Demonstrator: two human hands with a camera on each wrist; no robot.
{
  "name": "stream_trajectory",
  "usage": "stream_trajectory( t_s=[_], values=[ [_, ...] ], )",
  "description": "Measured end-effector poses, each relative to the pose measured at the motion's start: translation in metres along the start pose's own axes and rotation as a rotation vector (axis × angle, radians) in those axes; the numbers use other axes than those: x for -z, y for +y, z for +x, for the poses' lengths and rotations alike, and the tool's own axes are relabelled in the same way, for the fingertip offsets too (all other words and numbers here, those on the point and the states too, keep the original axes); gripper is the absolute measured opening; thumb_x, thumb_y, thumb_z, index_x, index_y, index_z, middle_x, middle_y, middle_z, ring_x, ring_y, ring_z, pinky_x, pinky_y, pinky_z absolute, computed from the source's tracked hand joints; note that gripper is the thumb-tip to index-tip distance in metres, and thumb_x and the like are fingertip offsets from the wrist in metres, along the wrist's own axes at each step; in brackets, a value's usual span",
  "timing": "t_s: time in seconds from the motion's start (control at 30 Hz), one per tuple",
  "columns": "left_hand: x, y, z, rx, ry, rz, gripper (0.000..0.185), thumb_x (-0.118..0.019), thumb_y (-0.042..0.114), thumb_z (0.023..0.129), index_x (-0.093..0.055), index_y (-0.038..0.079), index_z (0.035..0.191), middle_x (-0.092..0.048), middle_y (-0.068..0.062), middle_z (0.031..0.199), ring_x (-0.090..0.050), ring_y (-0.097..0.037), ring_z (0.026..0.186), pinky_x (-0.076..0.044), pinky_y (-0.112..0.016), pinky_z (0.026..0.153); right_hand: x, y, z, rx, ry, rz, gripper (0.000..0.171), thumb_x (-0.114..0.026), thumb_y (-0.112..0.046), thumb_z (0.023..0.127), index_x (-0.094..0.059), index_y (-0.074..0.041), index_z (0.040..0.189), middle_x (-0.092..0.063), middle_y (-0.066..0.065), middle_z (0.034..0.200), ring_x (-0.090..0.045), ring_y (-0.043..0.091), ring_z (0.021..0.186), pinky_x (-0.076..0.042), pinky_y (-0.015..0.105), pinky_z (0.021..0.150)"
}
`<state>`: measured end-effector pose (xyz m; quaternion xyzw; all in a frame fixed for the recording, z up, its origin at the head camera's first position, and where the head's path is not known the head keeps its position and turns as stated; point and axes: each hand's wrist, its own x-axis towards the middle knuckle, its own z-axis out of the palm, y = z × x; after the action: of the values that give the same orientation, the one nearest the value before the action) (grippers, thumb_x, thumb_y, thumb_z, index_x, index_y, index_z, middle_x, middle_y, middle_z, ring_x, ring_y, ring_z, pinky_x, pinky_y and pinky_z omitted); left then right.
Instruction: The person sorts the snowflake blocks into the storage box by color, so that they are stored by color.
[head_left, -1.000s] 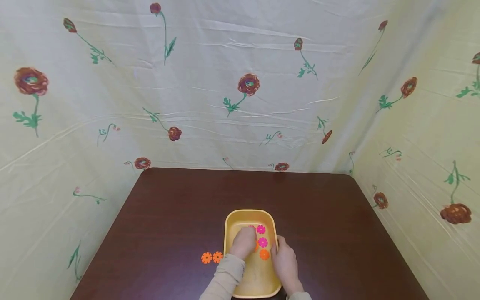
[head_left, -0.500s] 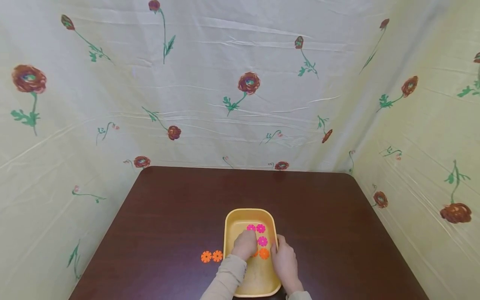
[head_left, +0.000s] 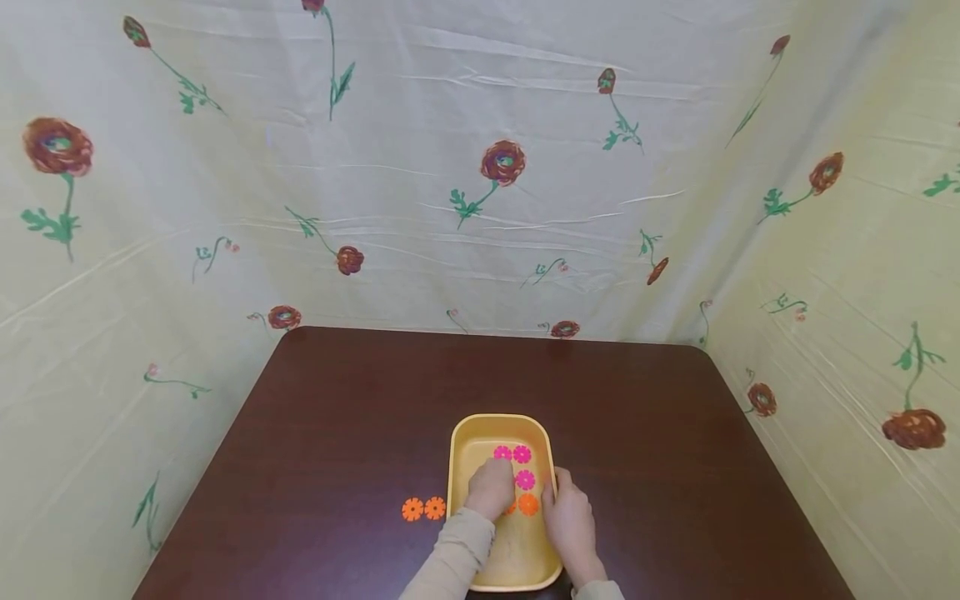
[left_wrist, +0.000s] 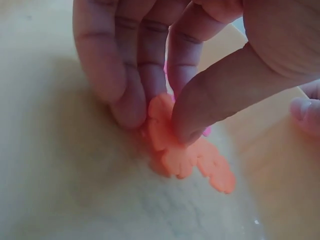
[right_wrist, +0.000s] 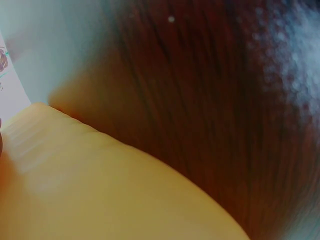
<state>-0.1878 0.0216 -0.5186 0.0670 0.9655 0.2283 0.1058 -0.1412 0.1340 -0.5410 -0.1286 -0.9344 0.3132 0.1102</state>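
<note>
Far left on the dark brown bench [head_left: 352, 433]: two orange flower discs [head_left: 423, 508], flat and side by side, touching or nearly so, just outside the left wall of the yellow tray [head_left: 459, 450]; parked apart from the tray's contents, likely as a separate group.

Next, inside the tray: the left hand [head_left: 489, 487], sleeve in beige, reaching down onto the tray floor. In the left wrist view, thumb and fingers [left_wrist: 130, 95] curled and closed in a pinch on an orange flower disc [left_wrist: 167, 132], tilted up on edge; a second orange disc [left_wrist: 215, 167] lying flat, touching or overlapping it. Grip at the rim, probably because a thin flat piece gives no other purchase.

Further right in the tray: three pink flower discs [head_left: 522, 455], two side by side toward the far end and one nearer, then one orange disc [head_left: 528, 504] flat just beside the left hand.

Rightmost: the right hand [head_left: 570, 525] on the tray's right wall, fingers curled over the rim, apparently steadying the tray against sliding. Right wrist view filled by blurred tray wall [right_wrist: 100, 190] and bench; no fingers visible there.

Behind and on both sides: pale cloth printed with red flowers [head_left: 502, 162].
</note>
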Motion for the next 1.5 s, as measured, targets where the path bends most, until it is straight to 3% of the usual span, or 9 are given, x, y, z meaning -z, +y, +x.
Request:
stream_trajectory(
  t_s=[0.17, 0.57, 0.77, 1.0, 1.27, 1.5],
  values=[
    [-0.002, -0.001, 0.003, 0.009, 0.019, 0.101, 0.014, -0.065, 0.006, 0.078, -0.058, 0.008, 0.066, -0.06, -0.007, 0.069, -0.058, -0.02, 0.062, -0.048, -0.035, 0.055, -0.001, 0.0, 0.0, -0.002, -0.003, 0.003, 0.026, -0.057, -0.017, 0.089, -0.057, -0.001, 0.109, -0.065, 0.017, 0.086, -0.064, 0.033, 0.072, -0.048, 0.045, 0.055],
    [-0.004, 0.0, 0.002, -0.026, 0.083, 0.137, 0.016, -0.066, 0.008, 0.077, -0.058, 0.01, 0.063, -0.059, -0.005, 0.066, -0.059, -0.021, 0.062, -0.048, -0.035, 0.052, -0.002, 0.001, 0.0, -0.01, 0.009, -0.005, 0.026, -0.057, -0.017, 0.088, -0.057, -0.001, 0.109, -0.066, 0.017, 0.087, -0.064, 0.033, 0.073, -0.048, 0.045, 0.057],
    [0.011, -0.003, -0.001, -0.122, 0.206, 0.116, 0.027, -0.067, 0.0, 0.067, -0.049, 0.014, 0.051, -0.049, 0.001, 0.054, -0.05, -0.014, 0.049, -0.039, -0.03, 0.041, -0.001, 0.0, 0.0, 0.0, 0.002, -0.004, 0.026, -0.056, -0.017, 0.089, -0.057, -0.001, 0.109, -0.066, 0.017, 0.086, -0.064, 0.031, 0.07, -0.048, 0.044, 0.054],
    [0.037, -0.008, -0.006, -0.172, 0.284, -0.001, 0.021, -0.068, -0.001, 0.067, -0.055, 0.014, 0.061, -0.052, 0.002, 0.058, -0.052, -0.015, 0.052, -0.038, -0.029, 0.043, 0.001, -0.002, 0.0, -0.015, -0.009, -0.001, 0.027, -0.057, -0.015, 0.088, -0.057, 0.0, 0.11, -0.066, 0.017, 0.089, -0.064, 0.032, 0.072, -0.048, 0.044, 0.055],
    [0.065, -0.03, -0.013, -0.094, 0.335, -0.081, 0.019, -0.068, 0.002, 0.069, -0.056, 0.016, 0.063, -0.055, 0.001, 0.063, -0.052, -0.017, 0.051, -0.04, -0.032, 0.045, 0.001, -0.002, 0.0, -0.033, -0.031, -0.01, 0.028, -0.057, -0.015, 0.088, -0.056, 0.0, 0.111, -0.065, 0.017, 0.089, -0.064, 0.03, 0.073, -0.049, 0.043, 0.057],
    [0.075, -0.061, -0.018, -0.013, 0.357, -0.104, 0.011, -0.07, 0.01, 0.074, -0.06, 0.014, 0.072, -0.055, 0.0, 0.068, -0.056, -0.019, 0.057, -0.043, -0.035, 0.048, 0.001, -0.001, 0.0, -0.037, -0.032, -0.016, 0.028, -0.057, -0.015, 0.088, -0.056, 0.0, 0.112, -0.065, 0.017, 0.089, -0.064, 0.031, 0.074, -0.049, 0.043, 0.057]
  ],
)
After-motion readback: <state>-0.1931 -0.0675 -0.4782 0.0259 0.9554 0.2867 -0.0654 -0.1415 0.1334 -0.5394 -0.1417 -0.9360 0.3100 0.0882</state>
